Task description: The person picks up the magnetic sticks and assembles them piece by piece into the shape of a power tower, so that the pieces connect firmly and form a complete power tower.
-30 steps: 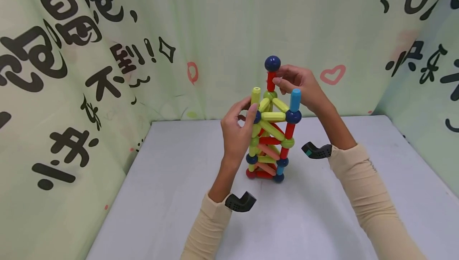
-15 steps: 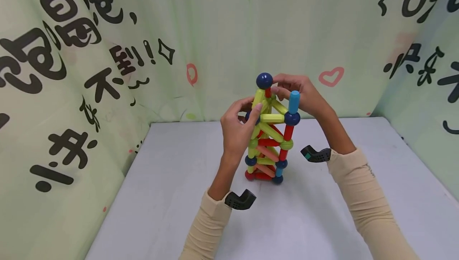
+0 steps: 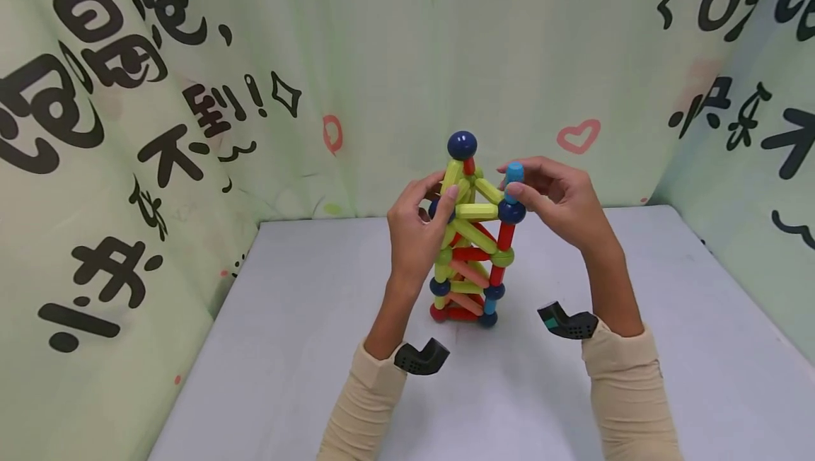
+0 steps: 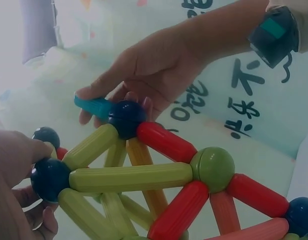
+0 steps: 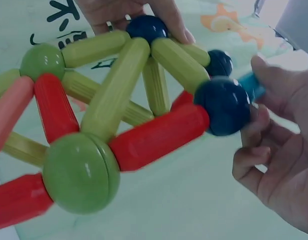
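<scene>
A tower of magnetic sticks and balls (image 3: 477, 211) stands upright on the table. My left hand (image 3: 414, 228) grips its upper left corner, thumb in front and fingers behind, around a dark blue ball (image 4: 50, 180). My right hand (image 3: 563, 199) pinches a light blue magnetic stick (image 3: 514, 172) between thumb and fingers. That stick stands on the dark blue ball (image 3: 512, 211) at the upper right corner. Above them, a larger dark blue ball (image 3: 462, 145) sits where a yellow-green stick (image 3: 453, 174) and a red stick (image 3: 469, 165) lean together.
The white table (image 3: 318, 348) extends around the tower. A pale curtain (image 3: 382, 58) with black writing and red doodles hangs behind it and along both sides. Each wrist carries a black camera mount (image 3: 422, 358).
My right hand lowered the top ball and red stick leftward to the yellow-green stick, then let go. It moved down to the light blue stick and pinched it. The left hand kept its grip.
</scene>
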`<action>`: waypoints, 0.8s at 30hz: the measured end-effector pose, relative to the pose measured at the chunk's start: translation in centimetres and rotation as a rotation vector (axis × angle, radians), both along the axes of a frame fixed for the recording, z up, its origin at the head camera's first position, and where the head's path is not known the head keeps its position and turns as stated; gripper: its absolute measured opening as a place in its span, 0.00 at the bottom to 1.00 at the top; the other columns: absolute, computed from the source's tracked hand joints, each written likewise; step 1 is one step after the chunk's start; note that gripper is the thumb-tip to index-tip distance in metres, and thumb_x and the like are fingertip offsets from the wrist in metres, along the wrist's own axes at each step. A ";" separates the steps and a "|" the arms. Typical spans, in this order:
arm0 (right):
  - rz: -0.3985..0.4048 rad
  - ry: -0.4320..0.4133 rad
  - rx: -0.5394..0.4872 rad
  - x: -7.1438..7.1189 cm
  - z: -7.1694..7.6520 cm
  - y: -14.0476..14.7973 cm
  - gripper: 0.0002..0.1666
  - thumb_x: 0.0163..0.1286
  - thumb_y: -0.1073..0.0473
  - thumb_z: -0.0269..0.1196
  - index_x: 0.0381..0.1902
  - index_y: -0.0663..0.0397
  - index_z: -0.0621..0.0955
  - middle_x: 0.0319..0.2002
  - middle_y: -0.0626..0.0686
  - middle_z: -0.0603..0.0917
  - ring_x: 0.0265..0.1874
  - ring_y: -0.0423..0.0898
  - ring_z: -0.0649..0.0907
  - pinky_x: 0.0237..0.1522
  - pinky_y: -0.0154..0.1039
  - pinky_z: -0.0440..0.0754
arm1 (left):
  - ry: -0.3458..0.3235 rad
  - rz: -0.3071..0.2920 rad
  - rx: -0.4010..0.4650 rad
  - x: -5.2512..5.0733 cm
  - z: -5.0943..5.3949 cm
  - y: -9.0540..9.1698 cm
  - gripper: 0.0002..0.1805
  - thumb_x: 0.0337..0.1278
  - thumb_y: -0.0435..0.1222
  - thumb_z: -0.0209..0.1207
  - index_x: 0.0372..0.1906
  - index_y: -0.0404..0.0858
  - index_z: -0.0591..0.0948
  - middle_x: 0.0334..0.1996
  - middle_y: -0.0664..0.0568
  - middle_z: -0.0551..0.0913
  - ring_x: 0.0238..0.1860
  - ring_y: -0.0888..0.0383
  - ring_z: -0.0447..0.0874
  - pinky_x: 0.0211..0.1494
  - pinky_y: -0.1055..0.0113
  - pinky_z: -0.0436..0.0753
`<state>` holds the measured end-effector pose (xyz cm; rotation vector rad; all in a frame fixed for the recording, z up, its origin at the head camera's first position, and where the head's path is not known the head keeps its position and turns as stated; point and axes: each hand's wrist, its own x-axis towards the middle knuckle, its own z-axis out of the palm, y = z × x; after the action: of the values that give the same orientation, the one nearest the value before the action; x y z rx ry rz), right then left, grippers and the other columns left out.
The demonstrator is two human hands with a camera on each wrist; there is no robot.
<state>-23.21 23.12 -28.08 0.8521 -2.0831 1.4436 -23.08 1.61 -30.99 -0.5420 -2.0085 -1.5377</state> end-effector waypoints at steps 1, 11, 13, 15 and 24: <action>-0.032 0.002 0.035 0.2 0.1 -0.3 0.16 0.66 0.71 0.63 0.52 0.66 0.81 0.41 0.39 0.85 0.33 0.37 0.83 0.40 0.24 0.81 | -0.002 -0.003 -0.004 0.0 0.0 -0.1 0.20 0.66 0.43 0.59 0.58 0.38 0.80 0.42 0.47 0.82 0.42 0.57 0.79 0.35 0.74 0.76; -0.271 0.067 0.271 0.7 0.5 -1.9 0.17 0.59 0.64 0.71 0.47 0.57 0.85 0.23 0.48 0.75 0.18 0.40 0.66 0.19 0.30 0.63 | 0.023 -0.069 -0.112 0.0 -0.2 -0.5 0.21 0.66 0.41 0.59 0.61 0.40 0.79 0.45 0.47 0.80 0.46 0.56 0.78 0.40 0.59 0.82; -0.269 0.063 0.250 0.8 0.4 -1.9 0.17 0.59 0.65 0.71 0.48 0.58 0.85 0.26 0.49 0.77 0.18 0.40 0.66 0.20 0.29 0.63 | 0.027 -0.080 -0.137 0.1 -0.2 -0.6 0.21 0.66 0.41 0.60 0.61 0.41 0.79 0.46 0.47 0.79 0.47 0.56 0.78 0.41 0.60 0.82; -0.267 0.062 0.225 0.8 0.3 -2.0 0.17 0.59 0.66 0.71 0.48 0.58 0.84 0.28 0.50 0.79 0.19 0.40 0.66 0.20 0.30 0.63 | 0.030 -0.082 -0.145 0.2 -0.1 -0.6 0.21 0.66 0.41 0.60 0.61 0.41 0.79 0.46 0.47 0.79 0.48 0.56 0.78 0.41 0.60 0.82; -0.314 0.075 0.150 0.8 -0.1 -1.7 0.17 0.66 0.64 0.66 0.52 0.58 0.82 0.41 0.56 0.84 0.24 0.29 0.75 0.29 0.19 0.71 | 0.096 -0.087 -0.148 -0.3 -0.6 -1.3 0.19 0.68 0.43 0.57 0.60 0.41 0.79 0.47 0.47 0.79 0.47 0.57 0.78 0.41 0.67 0.79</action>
<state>-22.39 21.41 -28.14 0.5893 -2.1730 1.0865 -23.36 0.31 -31.62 -0.7567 -2.0587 -1.3913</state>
